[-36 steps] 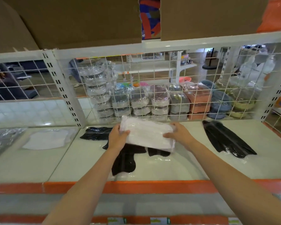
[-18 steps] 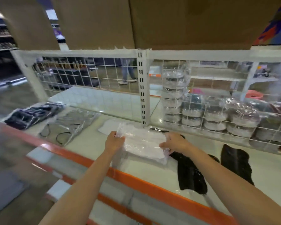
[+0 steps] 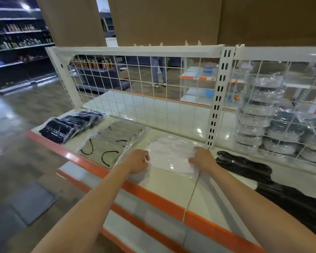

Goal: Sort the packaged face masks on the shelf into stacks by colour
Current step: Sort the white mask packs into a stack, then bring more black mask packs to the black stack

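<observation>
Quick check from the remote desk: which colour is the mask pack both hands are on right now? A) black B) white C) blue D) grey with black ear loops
B: the left hand and right hand grip opposite ends of a white mask pack, with the grey packs to its left and the black masks to its right on the shelf.

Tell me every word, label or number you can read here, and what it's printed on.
None can be read.
Orange price strip on the far shelf behind the white wire grid: dark marks, too blurred.
Bottles on the distant shelves: labels too small.
Clear-wrapped white face mask pack held by both hands: no print visible.
</observation>
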Motion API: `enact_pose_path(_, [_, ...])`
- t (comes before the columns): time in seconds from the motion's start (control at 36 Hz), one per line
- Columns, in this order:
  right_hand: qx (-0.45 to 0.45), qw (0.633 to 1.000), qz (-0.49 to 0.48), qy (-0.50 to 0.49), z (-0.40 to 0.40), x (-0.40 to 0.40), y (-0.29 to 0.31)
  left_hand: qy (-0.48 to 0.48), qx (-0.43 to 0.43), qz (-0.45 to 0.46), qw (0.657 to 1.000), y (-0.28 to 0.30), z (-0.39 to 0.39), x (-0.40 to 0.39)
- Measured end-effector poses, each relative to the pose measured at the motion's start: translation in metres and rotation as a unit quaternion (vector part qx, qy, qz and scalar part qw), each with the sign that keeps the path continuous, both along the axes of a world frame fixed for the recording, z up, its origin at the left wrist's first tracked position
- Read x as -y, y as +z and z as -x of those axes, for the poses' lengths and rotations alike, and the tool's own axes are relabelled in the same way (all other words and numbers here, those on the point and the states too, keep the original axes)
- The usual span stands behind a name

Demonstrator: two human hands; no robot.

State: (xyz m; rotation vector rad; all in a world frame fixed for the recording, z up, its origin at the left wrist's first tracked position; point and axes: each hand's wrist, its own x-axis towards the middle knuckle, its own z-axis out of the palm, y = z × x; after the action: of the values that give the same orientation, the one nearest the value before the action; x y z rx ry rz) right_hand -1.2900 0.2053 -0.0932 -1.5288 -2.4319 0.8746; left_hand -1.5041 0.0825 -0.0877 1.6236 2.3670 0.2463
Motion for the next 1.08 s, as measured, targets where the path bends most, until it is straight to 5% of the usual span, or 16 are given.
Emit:
enact_pose_path(0.31, [0.107, 0.986, -0.084, -0.097, 0.023, 0.009, -0.015, -0.133, -0.026, 0.055, 0.989, -0.005, -0.005, -0.013])
enact_pose_path(0.5, [0.06, 0.99, -0.083, -0.099, -0.001, 0.007, -0.003, -0.187, -0.049, 0.045, 0.98, 0.0, -0.03, -0.035])
enact_pose_path(0.72, [0.064, 0.989, -0.09, -0.093, -0.087, 0.014, 0.002, -0.263, -0.058, 0.015, 0.963, 0.003, -0.099, -0.071])
enact_pose_path(1.08, [0.163, 0.955, -0.082, -0.234, -0.271, 0.039, 0.001, -0.374, -0.026, -0.039, 0.926, -0.003, -0.263, -0.102])
